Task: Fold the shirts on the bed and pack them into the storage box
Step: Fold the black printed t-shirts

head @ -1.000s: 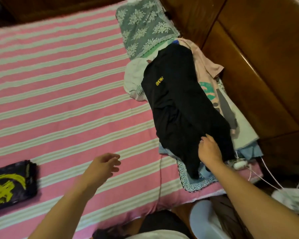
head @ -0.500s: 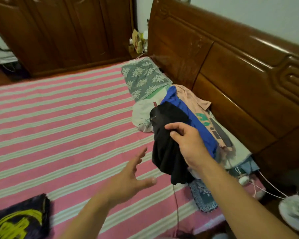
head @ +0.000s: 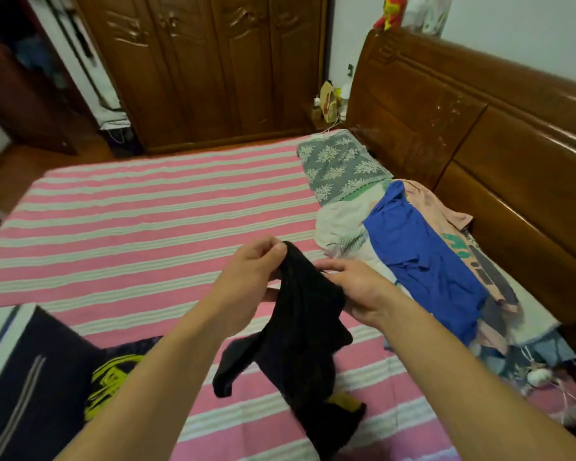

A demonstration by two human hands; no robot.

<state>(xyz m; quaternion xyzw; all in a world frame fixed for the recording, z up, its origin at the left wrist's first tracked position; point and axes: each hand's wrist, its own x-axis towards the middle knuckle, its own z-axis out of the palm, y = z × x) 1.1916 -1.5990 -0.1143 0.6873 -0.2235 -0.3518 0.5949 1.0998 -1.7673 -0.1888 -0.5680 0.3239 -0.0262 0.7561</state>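
Nearest the viewer, two bare forearms reach in from the lower edge. The left hand (head: 250, 277) pinches the top edge of a black shirt (head: 300, 334) between thumb and curled fingers, and the right hand (head: 353, 287) grips the same garment just beside it, fingers wrapped into the cloth. The shirt hangs bunched and twisted between the hands, its lower part trailing onto the pink striped bedsheet (head: 140, 234); a patch of yellow shows near its hem. At lower left lies a dark fabric container (head: 30, 377), probably the storage box, and touching its right side a folded dark shirt with yellow print (head: 113, 377) rests on the sheet. Farther right, a heap of unfolded garments lies against the wooden headboard (head: 479, 138), a blue shirt (head: 423, 261) uppermost, with pale and peach pieces beneath it. Beyond the heap sits a grey floral pillow (head: 340, 168), and past the bed stands a wooden wardrobe (head: 207, 68). Risk, as a judgement: both grips sit close together on one edge, so spreading the shirt may leave it twisted or inside out, giving a lopsided fold; the trailing hem could also drag across and disturb the folded shirt nearby.
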